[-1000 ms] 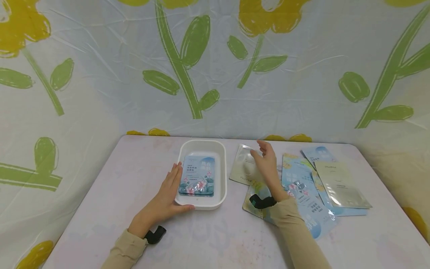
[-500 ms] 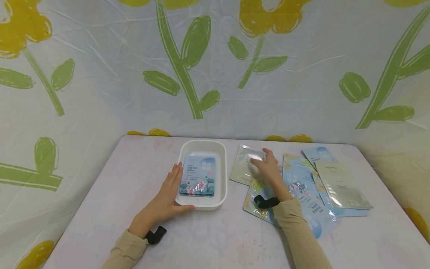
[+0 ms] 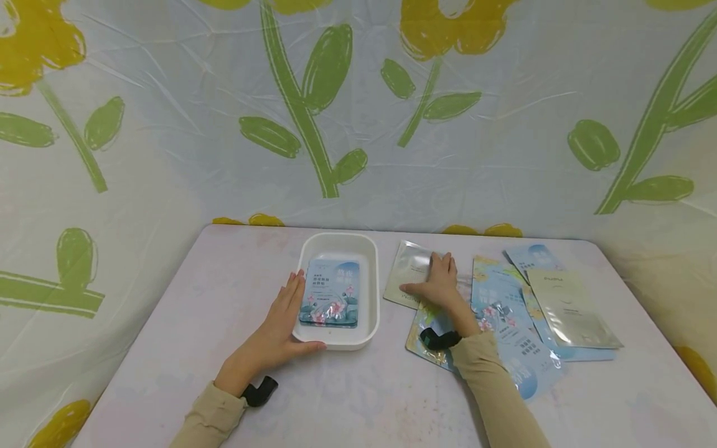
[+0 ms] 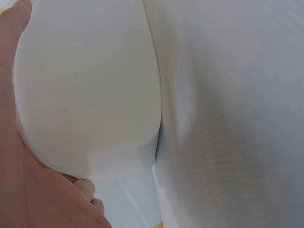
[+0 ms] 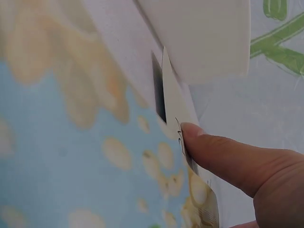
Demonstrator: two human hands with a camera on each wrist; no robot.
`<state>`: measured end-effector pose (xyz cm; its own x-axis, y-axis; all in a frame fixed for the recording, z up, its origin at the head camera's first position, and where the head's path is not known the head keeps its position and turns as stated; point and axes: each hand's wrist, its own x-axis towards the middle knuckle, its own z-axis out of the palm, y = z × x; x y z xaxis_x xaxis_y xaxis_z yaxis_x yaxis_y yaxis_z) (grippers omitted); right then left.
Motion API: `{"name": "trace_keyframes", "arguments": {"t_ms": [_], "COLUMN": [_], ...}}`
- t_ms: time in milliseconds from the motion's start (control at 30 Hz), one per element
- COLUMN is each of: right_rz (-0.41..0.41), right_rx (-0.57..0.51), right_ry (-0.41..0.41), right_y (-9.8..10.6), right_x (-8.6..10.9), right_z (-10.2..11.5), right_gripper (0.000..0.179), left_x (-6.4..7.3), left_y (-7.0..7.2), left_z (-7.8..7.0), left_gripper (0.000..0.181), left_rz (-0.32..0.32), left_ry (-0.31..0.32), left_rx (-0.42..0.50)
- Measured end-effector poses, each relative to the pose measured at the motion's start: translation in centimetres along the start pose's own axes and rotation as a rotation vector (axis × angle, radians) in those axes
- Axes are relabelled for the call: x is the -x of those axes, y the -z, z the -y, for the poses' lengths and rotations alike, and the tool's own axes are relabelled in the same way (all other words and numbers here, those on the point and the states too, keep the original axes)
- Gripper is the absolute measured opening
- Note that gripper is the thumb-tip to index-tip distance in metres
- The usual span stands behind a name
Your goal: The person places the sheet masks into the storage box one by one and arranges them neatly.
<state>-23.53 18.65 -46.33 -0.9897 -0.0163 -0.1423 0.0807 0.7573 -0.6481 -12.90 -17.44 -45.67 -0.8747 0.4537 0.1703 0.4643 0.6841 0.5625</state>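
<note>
In the head view a white plastic tray [image 3: 373, 311] holds a stack of blue face mask sachets [image 3: 329, 292] printed with pink lotus flowers. My left hand [image 3: 274, 330] rests along the tray's left side, fingers straight and thumb stretched along the front wall. The tray wall [image 4: 90, 95] fills much of the left wrist view. My right hand [image 3: 441, 289] is over a silvery cream face mask sachet [image 3: 407, 274], thumb on its near left part and fingers bent at its right. In the right wrist view my thumb [image 5: 223, 154] pushes creases into the sachet; the other fingers' contact is hidden.
Under my right wrist lies a blue-and-yellow sachet [image 3: 420, 336]. To the right are overlapping blue sachets [image 3: 518, 348] with another cream sachet [image 3: 571, 308] on top. A flowered sheet [image 3: 224, 180] hangs behind the pale tabletop [image 3: 358, 404].
My right hand has come down from above the cream sachet onto it, with thumb and fingers now drawn in at its surface. The left hand and tray have stayed put.
</note>
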Motion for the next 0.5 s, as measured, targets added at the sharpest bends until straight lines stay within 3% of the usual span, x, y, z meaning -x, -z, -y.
{"name": "trace_keyframes", "arguments": {"t_ms": [500], "right_rz": [-0.009], "right_rx": [0.019], "right_ry": [0.017], "right_y": [0.24], "right_x": [-0.22], "right_z": [0.31], "right_gripper": [0.115], "left_x": [-0.02], "left_y": [-0.06], "left_z": [0.08], "left_gripper": [0.129], "left_rz": [0.011], "left_ry": [0.011], "left_rx": [-0.008]}}
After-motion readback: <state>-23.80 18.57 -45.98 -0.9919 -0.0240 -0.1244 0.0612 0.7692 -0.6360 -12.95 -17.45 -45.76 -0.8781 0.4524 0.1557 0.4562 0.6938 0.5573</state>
